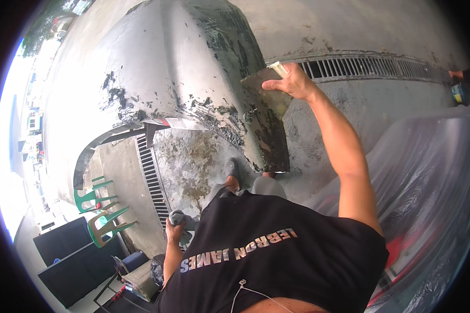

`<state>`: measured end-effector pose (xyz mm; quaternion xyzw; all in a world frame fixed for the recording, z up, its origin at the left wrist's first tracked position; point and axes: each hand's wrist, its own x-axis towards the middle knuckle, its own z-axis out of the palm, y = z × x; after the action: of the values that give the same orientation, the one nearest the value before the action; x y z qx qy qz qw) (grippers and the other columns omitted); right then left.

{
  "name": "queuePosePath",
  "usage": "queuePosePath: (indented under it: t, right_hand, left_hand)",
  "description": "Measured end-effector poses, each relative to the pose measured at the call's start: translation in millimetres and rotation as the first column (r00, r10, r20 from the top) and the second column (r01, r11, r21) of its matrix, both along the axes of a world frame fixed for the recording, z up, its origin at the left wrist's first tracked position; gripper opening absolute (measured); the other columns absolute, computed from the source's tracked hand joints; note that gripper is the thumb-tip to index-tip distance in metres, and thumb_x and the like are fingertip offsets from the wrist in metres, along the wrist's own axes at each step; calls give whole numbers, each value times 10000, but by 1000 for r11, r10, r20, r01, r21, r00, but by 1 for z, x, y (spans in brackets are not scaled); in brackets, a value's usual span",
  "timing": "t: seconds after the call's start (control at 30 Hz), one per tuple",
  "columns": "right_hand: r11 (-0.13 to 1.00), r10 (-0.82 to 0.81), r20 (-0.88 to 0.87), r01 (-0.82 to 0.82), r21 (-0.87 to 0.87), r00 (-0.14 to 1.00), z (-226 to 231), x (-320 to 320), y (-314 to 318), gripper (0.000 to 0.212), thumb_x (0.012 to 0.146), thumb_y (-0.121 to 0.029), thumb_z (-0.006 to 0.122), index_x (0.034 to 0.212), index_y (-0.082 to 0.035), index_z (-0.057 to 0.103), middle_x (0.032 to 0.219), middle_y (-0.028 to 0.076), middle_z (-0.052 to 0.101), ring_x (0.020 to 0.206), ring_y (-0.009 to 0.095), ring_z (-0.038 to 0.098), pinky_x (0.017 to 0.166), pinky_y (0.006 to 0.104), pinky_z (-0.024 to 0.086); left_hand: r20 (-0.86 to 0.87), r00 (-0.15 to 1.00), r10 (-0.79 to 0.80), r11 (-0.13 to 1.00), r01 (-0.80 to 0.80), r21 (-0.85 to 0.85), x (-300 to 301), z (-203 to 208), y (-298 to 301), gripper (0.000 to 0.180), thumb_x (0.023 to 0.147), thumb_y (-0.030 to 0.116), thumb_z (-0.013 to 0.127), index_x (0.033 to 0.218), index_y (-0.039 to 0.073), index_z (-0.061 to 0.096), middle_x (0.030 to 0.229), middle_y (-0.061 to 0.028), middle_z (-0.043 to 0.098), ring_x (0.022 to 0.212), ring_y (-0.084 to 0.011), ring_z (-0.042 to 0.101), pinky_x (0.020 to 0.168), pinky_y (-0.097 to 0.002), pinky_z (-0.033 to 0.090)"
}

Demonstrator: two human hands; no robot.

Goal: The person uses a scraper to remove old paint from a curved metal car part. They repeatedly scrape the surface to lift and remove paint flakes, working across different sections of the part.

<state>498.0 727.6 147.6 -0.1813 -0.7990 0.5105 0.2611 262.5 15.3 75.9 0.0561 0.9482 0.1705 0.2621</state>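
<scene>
A large whitish vehicle body panel (141,68) with a curved wheel-arch edge fills the upper middle, marked by dark, scraped patches. Its right end (269,135) is mostly dark and blotchy. My right hand (292,83) reaches out to that end, its thumb and fingers closed on a flat grey-brown piece with a cream bar along its top. What kind of tool this is cannot be made out; it lies against or just over the panel's edge. Low on the left, my left hand (175,229) grips a bunched grey cloth (178,218), apart from the panel.
Metal drain grates (365,67) cross the concrete floor behind the panel and run beside my left. Green plastic chairs (104,227) lie toward the left, near dark flat panels (78,261). Clear plastic sheeting (418,167) hangs at right. Someone's hand (456,74) shows at far right.
</scene>
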Motion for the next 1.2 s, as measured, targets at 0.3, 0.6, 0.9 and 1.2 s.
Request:
queuePosePath:
  t: [0.3, 0.6, 0.9, 1.2]
  right_hand:
    - [965, 94, 105, -65, -256, 990, -11, 6, 5, 424, 799, -477, 910, 847, -111, 702, 680, -57, 613, 616, 64, 562, 579, 262, 483]
    - [992, 110, 68, -106, -62, 992, 25, 2, -11, 491, 797, -510, 897, 827, -85, 654, 686, -7, 618, 718, 134, 635, 691, 361, 557]
    - [976, 28, 190, 13, -215, 981, 13, -10, 15, 507, 783, -496, 917, 915, -57, 701, 721, 3, 635, 704, 128, 594, 682, 349, 511]
    - [963, 138, 169, -92, -255, 976, 64, -10, -26, 457, 848, -403, 882, 964, 1, 702, 853, 133, 761, 808, 194, 735, 721, 395, 567]
  left_hand:
    - [11, 997, -72, 997, 73, -29, 2, -11, -4, 655, 733, 290, 877, 1265, 39, 589, 1142, -210, 725, 1084, -367, 706, 932, -449, 544]
    - [-1, 1000, -21, 999, 21, 31, 7, 10, 18, 601, 757, 253, 856, 1256, 46, 592, 1137, -203, 727, 1065, -361, 714, 921, -447, 553]
    - [-9, 997, -76, 997, 76, -21, 4, 2, -2, 608, 752, 297, 876, 1217, 36, 584, 1119, -236, 724, 1071, -410, 709, 909, -467, 550]
    - [1, 999, -52, 998, 52, -46, 15, -5, 0, 627, 762, 267, 864, 1265, 27, 577, 1145, -254, 716, 1090, -410, 701, 922, -469, 541]
